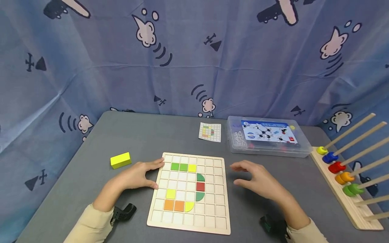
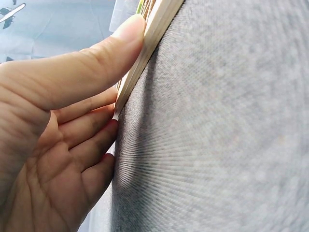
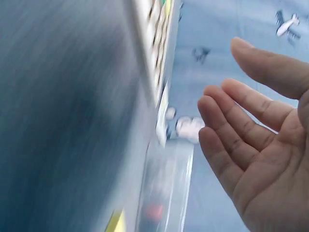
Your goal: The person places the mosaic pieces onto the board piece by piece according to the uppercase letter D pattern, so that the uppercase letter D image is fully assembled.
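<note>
A square wooden grid board (image 1: 211,220) lies on the grey table, with green, yellow, red and orange pieces in some of its cells. Several are square tiles, like the red tile (image 1: 200,186); others are quarter-round, like the yellow quarter-round piece (image 1: 189,206). My left hand (image 1: 136,175) touches the board's left edge with thumb and fingertips spread apart. In the left wrist view, the thumb (image 2: 96,67) rests against the board's wooden side (image 2: 140,63). Off the board's right side, my right hand (image 1: 258,179) hovers with relaxed fingers and holds nothing.
A small printed pattern card (image 1: 210,132) lies behind the board. A clear plastic box (image 1: 267,148) with a molecule label stands at the back right. Along the right edge is a wooden peg rack (image 1: 343,189) with coloured beads. A yellow block (image 1: 120,160) lies left.
</note>
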`<state>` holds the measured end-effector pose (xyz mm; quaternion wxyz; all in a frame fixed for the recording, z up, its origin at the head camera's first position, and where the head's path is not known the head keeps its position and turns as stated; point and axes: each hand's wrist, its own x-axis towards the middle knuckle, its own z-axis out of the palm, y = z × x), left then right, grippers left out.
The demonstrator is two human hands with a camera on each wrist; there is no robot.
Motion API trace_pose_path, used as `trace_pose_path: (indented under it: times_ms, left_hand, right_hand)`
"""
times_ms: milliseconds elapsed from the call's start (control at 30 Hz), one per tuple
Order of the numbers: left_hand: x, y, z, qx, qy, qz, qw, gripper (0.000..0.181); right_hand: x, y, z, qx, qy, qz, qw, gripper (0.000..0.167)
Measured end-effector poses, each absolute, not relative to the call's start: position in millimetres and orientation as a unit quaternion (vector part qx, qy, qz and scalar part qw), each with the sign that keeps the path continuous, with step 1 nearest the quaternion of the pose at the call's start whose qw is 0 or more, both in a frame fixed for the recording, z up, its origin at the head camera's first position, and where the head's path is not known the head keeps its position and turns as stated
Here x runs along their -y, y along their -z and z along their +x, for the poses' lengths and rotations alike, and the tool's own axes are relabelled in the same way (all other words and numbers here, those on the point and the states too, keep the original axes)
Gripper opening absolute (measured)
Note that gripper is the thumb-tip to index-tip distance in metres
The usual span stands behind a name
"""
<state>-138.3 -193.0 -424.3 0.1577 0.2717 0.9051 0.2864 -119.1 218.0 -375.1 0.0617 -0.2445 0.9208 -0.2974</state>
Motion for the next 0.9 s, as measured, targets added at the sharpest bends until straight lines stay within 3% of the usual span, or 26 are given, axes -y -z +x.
trace_pose_path:
  times_ms: [167,600,900]
  left_hand:
    - [191,424,-139,-0.904,-0.286,0.272,0.162,0.084]
    - [193,424,-137,-0.903,-0.291,0.273,0.163,0.084]
    - [192,421,-136,-0.902,-0.291,0.272,0.164,0.084]
  right_hand:
    - [-255,381,-117,-0.932,0.298,-0.201,0.048,0.041]
    - [-299,399,-125,-0.949,0.269,-0.106,0.128,0.056]
    - [-305,410,-126,-0.958,0.242,-0.124,0.087,0.034]
